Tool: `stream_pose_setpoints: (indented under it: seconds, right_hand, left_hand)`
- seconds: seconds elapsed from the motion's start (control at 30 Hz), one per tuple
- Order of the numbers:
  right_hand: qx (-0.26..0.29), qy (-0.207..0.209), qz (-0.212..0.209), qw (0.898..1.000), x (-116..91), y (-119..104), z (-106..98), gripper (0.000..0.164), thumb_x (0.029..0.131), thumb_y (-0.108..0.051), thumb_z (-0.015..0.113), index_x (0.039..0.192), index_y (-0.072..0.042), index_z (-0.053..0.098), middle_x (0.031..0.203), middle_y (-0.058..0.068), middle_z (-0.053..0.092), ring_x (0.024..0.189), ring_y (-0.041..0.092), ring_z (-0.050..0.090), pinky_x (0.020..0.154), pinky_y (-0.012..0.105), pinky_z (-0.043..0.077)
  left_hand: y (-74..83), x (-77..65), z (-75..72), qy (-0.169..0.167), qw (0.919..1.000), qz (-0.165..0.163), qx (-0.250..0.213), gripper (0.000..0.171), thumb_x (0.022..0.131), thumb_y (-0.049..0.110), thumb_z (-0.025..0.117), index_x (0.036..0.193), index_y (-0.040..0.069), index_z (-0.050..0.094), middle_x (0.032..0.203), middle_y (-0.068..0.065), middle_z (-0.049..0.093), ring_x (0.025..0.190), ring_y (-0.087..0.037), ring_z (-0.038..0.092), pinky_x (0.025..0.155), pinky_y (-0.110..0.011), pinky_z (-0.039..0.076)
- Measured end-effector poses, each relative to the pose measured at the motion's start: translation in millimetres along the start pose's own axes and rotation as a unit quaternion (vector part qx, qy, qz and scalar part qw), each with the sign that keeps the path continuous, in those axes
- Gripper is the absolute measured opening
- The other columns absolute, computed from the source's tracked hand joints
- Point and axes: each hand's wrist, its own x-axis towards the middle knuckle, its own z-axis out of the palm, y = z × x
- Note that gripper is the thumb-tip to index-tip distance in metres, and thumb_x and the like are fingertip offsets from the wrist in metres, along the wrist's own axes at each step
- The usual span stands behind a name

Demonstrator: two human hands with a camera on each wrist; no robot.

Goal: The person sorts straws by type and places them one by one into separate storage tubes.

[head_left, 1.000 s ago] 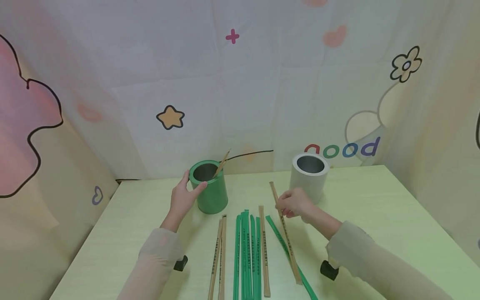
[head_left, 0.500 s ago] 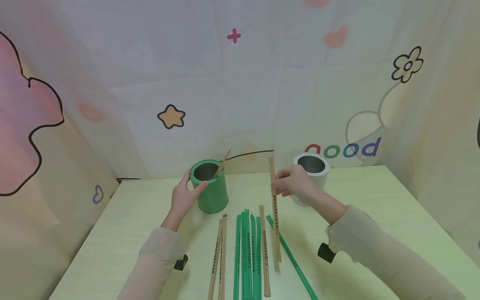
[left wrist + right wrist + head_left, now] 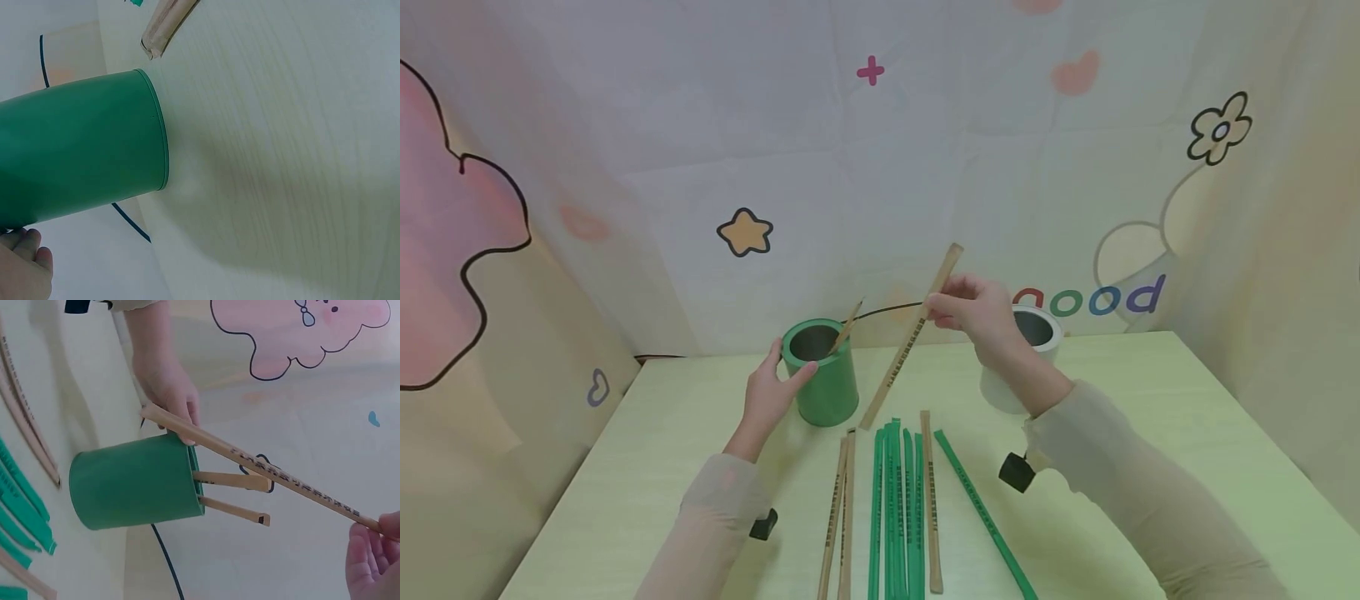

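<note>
My right hand (image 3: pixel 981 321) pinches a brown paper-wrapped straw (image 3: pixel 907 343) near its upper end. The straw slants down to the left, raised above the table, and dark print runs along it. My left hand (image 3: pixel 767 398) holds the green canister (image 3: pixel 827 392) at its rim, thumb in front and fingers on the left side. The canister stands upright. In the right wrist view, two brown wrapped straws (image 3: pixel 234 481) stick out of its mouth, and the held straw crosses in front of the rim and left hand.
Several green wrapped straws (image 3: pixel 895 508) lie side by side at the front middle. Brown straws (image 3: pixel 831 517) lie left of them, another brown straw (image 3: pixel 931 500) right. One green straw (image 3: pixel 985 517) lies slanted apart. A white canister (image 3: pixel 1000 393) stands behind my right forearm. A printed cloth (image 3: pixel 895 183) hangs behind.
My right hand has lifted the brown straw off the slanted green one and carried it up and left, tilting its lower end toward the green canister. My left hand has stayed on the canister.
</note>
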Motion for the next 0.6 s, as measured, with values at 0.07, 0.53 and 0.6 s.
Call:
stream_pose_setpoints:
  seconds: [0.07,0.53,0.6]
  right_hand:
    - [0.028,0.021,-0.012,0.999,3.5,-0.3,5.1,0.009,0.082,-0.009,0.061,0.088,-0.004,0.055,0.072,-0.005,0.061,0.065,0.006,0.061,0.065,0.019,0.052]
    - [0.138,0.161,-0.073,0.974,29.8,9.6,35.3,0.009,0.080,-0.001,0.061,0.079,-0.007,0.054,0.066,-0.003,0.056,0.059,0.005,0.059,0.057,0.016,0.051]
    - [0.134,0.171,-0.082,0.973,32.6,11.2,37.5,0.009,0.080,-0.001,0.061,0.080,-0.006,0.054,0.066,-0.003,0.056,0.059,0.004,0.059,0.056,0.015,0.050]
  left_hand:
    - [-0.2,0.0,-0.1,0.000,1.0000,0.004,0.000,0.092,0.077,0.060,0.053,0.143,0.011,0.012,0.146,-0.010,0.022,0.133,-0.029,0.022,0.105,-0.047,0.026]
    - [-1.6,0.5,0.6,-0.001,1.0000,0.002,-0.008,0.093,0.076,0.062,0.053,0.143,0.012,0.012,0.146,-0.009,0.022,0.134,-0.028,0.021,0.106,-0.046,0.025]
    - [-1.6,0.6,0.1,-0.001,1.0000,0.002,-0.008,0.093,0.076,0.062,0.052,0.143,0.012,0.012,0.146,-0.008,0.022,0.134,-0.027,0.021,0.106,-0.046,0.025]
